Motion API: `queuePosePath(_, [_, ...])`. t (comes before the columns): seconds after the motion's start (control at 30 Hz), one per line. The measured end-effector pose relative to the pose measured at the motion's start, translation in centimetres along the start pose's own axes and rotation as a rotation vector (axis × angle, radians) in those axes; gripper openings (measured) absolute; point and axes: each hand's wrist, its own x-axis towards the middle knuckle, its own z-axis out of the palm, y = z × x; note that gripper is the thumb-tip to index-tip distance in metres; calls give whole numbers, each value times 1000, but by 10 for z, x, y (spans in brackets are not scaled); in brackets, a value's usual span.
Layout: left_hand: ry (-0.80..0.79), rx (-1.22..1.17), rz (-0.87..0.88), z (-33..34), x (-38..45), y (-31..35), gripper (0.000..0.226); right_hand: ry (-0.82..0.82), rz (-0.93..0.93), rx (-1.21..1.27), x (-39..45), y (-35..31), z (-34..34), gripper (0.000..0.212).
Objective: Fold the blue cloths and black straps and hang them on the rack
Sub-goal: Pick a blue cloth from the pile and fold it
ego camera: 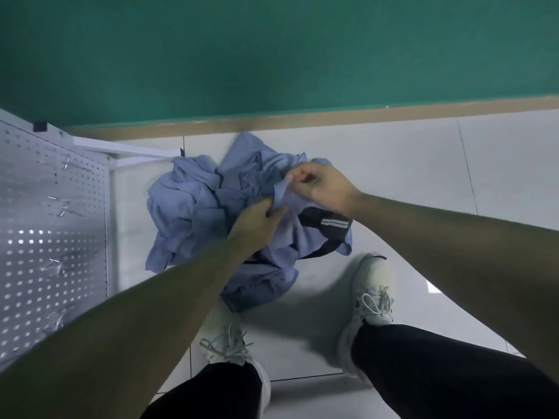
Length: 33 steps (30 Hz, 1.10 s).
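A crumpled heap of blue cloths lies on the white tiled floor below me. A black strap with white stripes pokes out of the heap at its right side. My left hand grips a fold of blue cloth near the top of the heap. Just beyond it, my right hand pinches the edge of the same raised cloth between thumb and fingers. The white pegboard rack with metal hooks stands at the left.
A green wall with a tan baseboard runs behind the heap. The rack's white base bars reach toward the cloths. My two feet in white sneakers stand on the tiles close to the heap.
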Motion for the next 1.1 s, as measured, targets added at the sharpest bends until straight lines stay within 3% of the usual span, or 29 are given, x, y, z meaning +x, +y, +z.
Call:
queuePosePath(0.07, [67,-75,4,-14,-3,14,29,81,87,129,5,-1,-20,11])
queuePosePath(0.2, [134,-194,50,-41,-21,53,29,106,16,134,-7,-43,-29,5])
queuePosePath(0.3, [200,-264,48,-50,-41,70,38,111,55,223,-29,-60,-41,23])
queuePosePath(0.43, [263,-546,138,-61,-71,95,16,-58,85,239,-55,-71,-45,31])
queuePosePath(0.6, [367,-979,193,-80,-100,129,18,-354,158,-138,-82,-69,-51,30])
queuePosePath(0.67, [364,-1124,191,-91,-117,145,18,-231,87,-128,-93,-71,-49,48])
queuePosePath(0.77, [324,-1206,215,-98,-139,158,18,-64,7,81,-100,-100,-48,83])
queuePosePath(0.8, [308,-1195,229,-98,-146,161,18,-39,24,150,-101,-112,-47,81])
queuePosePath(0.93, [309,-1058,263,-98,-167,160,17,-42,33,90,-109,-141,-46,11])
queuePosePath(1.0, [386,-1018,275,-105,-175,157,14,19,-7,116,-116,-150,-48,10])
queuePosePath(1.1, [505,-1061,337,-121,-188,154,13,250,-104,287,-124,-178,-61,16])
